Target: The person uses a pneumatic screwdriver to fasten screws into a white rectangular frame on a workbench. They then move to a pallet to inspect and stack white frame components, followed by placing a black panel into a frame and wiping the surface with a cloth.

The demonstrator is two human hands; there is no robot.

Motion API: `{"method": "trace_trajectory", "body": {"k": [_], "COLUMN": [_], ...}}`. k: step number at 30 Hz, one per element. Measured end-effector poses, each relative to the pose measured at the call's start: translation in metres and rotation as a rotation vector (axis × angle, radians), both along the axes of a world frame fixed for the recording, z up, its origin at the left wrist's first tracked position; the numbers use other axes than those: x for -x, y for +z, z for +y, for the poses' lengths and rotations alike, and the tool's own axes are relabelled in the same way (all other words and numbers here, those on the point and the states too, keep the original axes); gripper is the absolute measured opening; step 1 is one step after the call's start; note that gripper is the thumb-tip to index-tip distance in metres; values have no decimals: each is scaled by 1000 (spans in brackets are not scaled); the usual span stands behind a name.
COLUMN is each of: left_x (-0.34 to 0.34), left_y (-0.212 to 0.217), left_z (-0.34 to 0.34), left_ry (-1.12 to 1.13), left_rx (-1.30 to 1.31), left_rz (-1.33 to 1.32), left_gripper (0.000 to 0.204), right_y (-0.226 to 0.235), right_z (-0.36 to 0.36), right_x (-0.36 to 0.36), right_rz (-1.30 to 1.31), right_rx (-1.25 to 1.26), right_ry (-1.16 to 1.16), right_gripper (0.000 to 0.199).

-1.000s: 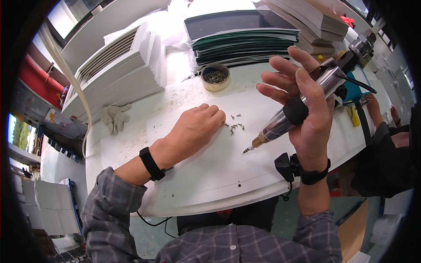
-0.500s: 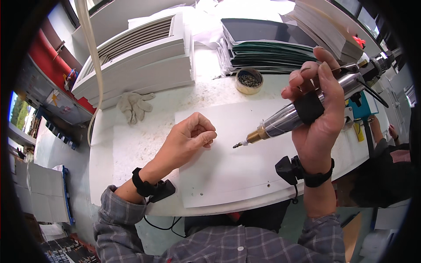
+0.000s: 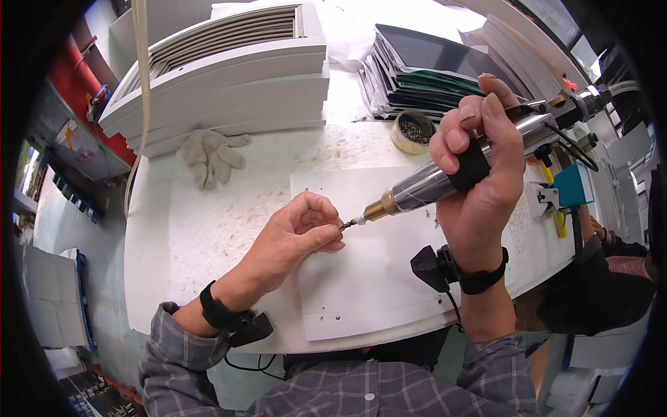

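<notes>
Your right hand (image 3: 479, 177) wraps its fingers around a silver power screwdriver (image 3: 420, 189) with a brass nose, held above the right part of the white panel (image 3: 375, 281). The tool slants down toward your left, its bit (image 3: 352, 223) over the panel's left half.

Your left hand (image 3: 299, 233) is above the left edge of the panel, thumb and index finger narrow and meeting the tip of the bit; you cannot tell from this view whether a screw is pinched there, since the spot is too small. Its other fingers curl in toward the palm.

The panel lies flat on the white tabletop (image 3: 222, 243), with small holes near its front edge. Just beyond its far edge sits a round tub (image 3: 413, 132) of small screws, and past that a stack of dark sheets (image 3: 424, 73). Beyond the panel to the left stand stacked white louvred frames (image 3: 229, 87), and a pale glove (image 3: 212, 158) lies off its far left corner. To the panel's right are a teal device (image 3: 573, 185) and a co-worker's hand (image 3: 597, 228).
</notes>
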State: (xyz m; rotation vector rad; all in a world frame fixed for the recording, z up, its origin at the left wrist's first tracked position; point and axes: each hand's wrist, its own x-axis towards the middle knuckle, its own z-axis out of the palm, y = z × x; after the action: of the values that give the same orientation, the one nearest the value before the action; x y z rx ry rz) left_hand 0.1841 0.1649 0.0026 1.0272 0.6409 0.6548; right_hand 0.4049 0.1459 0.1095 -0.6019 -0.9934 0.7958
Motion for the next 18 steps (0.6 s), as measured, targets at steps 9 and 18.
{"method": "trace_trajectory", "body": {"k": [9,18], "left_x": [3,9], "left_y": [4,12], "left_z": [1,30], "left_ry": [-5,139], "left_rx": [-22,-686], "left_rz": [40,431], "left_gripper": [14,19], "right_y": [-1,14], "right_z": [7,53], "right_x": [1,46], "right_rz": [-16,-125], "right_rx": [-51,-11], "right_ry": [71,123], "right_gripper": [33,23]}}
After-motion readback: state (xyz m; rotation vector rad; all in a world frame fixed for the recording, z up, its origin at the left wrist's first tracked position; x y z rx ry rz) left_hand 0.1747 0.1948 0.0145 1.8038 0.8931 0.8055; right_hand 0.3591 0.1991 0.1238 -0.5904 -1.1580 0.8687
